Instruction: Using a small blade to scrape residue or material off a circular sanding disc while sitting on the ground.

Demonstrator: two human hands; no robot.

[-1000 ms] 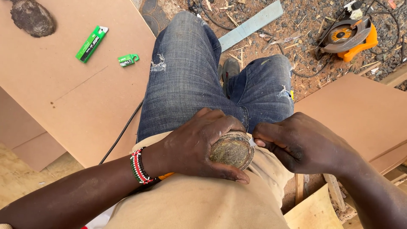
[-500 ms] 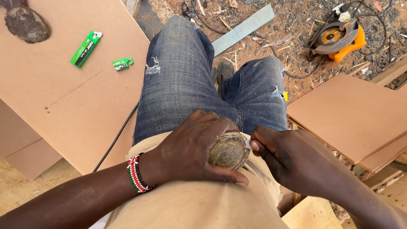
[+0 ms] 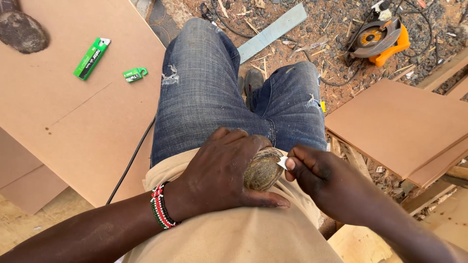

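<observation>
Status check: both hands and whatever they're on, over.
Left hand clamped over a round brown roll at the waist. Right hand pinches a small white tab at the roll's edge. Nothing in the way.

Left hand (image 3: 222,173) covers most of the roll (image 3: 263,169); its kind can't be told. White bit (image 3: 282,163) pinched by right hand (image 3: 317,173) mostly hidden. Dark lump (image 3: 22,30) and saw (image 3: 378,38) cords cut by the frame's top edge.

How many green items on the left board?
2: a long green utility knife near the board's top, and a small green piece just right of it. None appear hidden.
</observation>
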